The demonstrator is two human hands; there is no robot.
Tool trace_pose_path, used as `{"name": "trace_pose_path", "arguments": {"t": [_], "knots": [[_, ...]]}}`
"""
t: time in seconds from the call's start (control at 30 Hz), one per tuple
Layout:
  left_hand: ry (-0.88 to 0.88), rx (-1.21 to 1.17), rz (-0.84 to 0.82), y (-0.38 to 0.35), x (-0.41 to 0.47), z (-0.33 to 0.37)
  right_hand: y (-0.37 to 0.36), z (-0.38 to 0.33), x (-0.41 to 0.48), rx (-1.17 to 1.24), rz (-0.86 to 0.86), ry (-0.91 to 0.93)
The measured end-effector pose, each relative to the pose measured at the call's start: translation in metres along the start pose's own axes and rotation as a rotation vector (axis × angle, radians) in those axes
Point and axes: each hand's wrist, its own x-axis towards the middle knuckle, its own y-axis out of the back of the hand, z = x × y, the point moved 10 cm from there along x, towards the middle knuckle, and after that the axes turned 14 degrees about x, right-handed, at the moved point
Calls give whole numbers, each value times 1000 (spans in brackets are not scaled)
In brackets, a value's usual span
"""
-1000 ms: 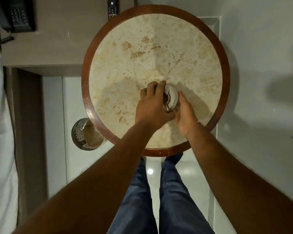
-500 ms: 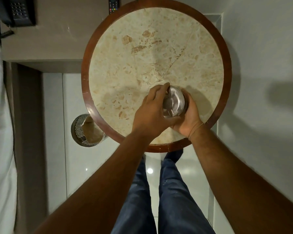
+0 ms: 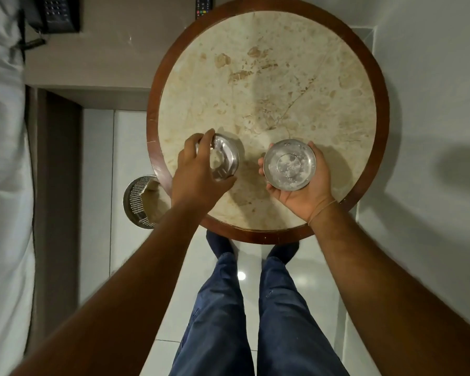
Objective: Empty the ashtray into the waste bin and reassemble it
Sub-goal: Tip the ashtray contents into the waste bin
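The metal ashtray is in two parts. My left hand [image 3: 198, 169] grips the ring-shaped ashtray lid [image 3: 224, 158] from above, low over the left side of the round marble table [image 3: 269, 85]. My right hand [image 3: 304, 191] cups the round ashtray bowl [image 3: 289, 164] from below, its open side up, with pale ash on its bottom. The two parts are about a hand's width apart. The perforated metal waste bin [image 3: 136, 202] stands on the floor to the left of the table, partly hidden under its rim and my left forearm.
The table has a dark wooden rim [image 3: 152, 126]. A remote control [image 3: 204, 6] lies on the side unit behind the table, and a black telephone [image 3: 57, 14] sits further left. White bedding [image 3: 3, 158] fills the left edge. My legs [image 3: 255, 308] stand on the tiled floor.
Both hands were together on the closed ashtray. The lid has come off and moved left in my left hand, while my right hand has carried the bowl to the right.
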Motion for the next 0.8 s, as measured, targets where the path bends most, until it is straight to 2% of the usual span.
{"name": "trace_pose_path", "arguments": {"t": [0.3, 0.43, 0.47, 0.5, 0.63, 0.8], "knots": [[97, 31, 28, -4, -45, -54, -35, 26, 20, -81, 37, -23], [101, 26, 25, -4, -47, -55, -42, 20, 18, -91, 24, -15], [221, 27, 88, 16, -65, -114, -77, 71, 38, -150, -3, -94], [266, 31, 110, 23, -71, -128, -85, 84, 40, -193, 19, -98], [278, 17, 123, 19, -90, -134, -97, 104, 45, -219, -2, -150], [481, -65, 211, 30, -141, -197, -124, 168, 62, -246, -20, -240]]}}
